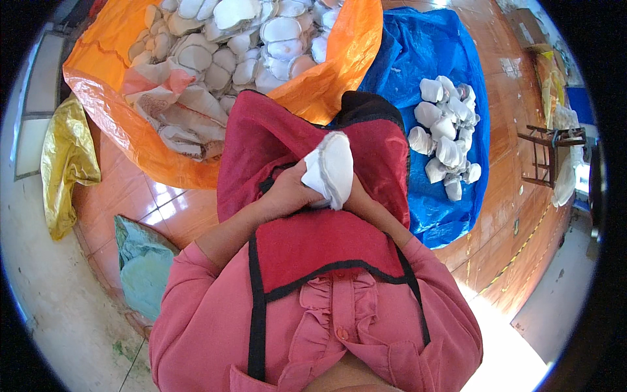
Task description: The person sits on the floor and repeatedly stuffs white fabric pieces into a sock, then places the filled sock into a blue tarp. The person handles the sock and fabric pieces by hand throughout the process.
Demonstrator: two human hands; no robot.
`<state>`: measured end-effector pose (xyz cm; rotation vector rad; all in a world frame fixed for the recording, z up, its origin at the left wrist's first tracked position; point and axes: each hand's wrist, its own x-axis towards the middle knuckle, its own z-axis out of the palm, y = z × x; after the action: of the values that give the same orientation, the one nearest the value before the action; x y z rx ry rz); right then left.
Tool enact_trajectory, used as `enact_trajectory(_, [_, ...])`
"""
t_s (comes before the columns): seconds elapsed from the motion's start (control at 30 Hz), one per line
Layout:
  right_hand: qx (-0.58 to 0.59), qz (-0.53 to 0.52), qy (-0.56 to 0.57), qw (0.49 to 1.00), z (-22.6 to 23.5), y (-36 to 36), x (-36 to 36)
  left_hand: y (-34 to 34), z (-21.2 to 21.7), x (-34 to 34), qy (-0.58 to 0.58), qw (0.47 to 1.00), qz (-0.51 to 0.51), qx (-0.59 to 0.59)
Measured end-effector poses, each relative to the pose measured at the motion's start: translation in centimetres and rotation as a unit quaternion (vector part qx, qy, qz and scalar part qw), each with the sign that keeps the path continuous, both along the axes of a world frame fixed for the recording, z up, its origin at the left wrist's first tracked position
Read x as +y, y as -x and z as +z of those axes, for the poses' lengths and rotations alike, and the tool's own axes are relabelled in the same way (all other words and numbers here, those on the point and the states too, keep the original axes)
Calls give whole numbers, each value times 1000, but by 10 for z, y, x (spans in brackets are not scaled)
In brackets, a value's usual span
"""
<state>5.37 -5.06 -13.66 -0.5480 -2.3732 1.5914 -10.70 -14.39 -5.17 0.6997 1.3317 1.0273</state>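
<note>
Over my lap, a small stack of white cup-shaped fabric pads (332, 168) is held upright between both hands. My left hand (289, 191) grips the stack at its left side, closed, with the fingertips hidden behind the pads. On the other side, my right hand (357, 196) is closed around the lower right edge, and the pads cover most of its fingers. A red apron (274, 140) with black trim lies under the hands. Past my knees, a large orange sack (147, 160) bulges with many similar white pads (225, 59).
To the right, a blue plastic sheet (450, 219) bears a pile of stacked white pads (447, 134). A yellow sack (65, 163) and a pale green bag (144, 274) lie at the left. A dark stool (545, 153) stands on the tiled floor (503, 215) at the far right.
</note>
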Motion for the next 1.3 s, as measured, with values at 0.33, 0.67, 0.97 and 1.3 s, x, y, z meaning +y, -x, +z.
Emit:
enact_trajectory(0.33, [-65, 33, 90, 993, 43, 1, 6, -5, -10, -8, -83, 993, -22, 78])
enact_trajectory(0.67, [22, -110, 631, 768, 74, -38, 2, -4, -7, -28, -195, 981, -11, -22])
enact_trajectory(0.97, [-25, 9, 504, 863, 60, -21, 26, -1, -10, -35, -173, 985, -3, -5])
enact_trajectory(1.3, [-28, 30, 481, 876, 86, -7, 28, 9, -9, -34, -294, 940, -58, 162])
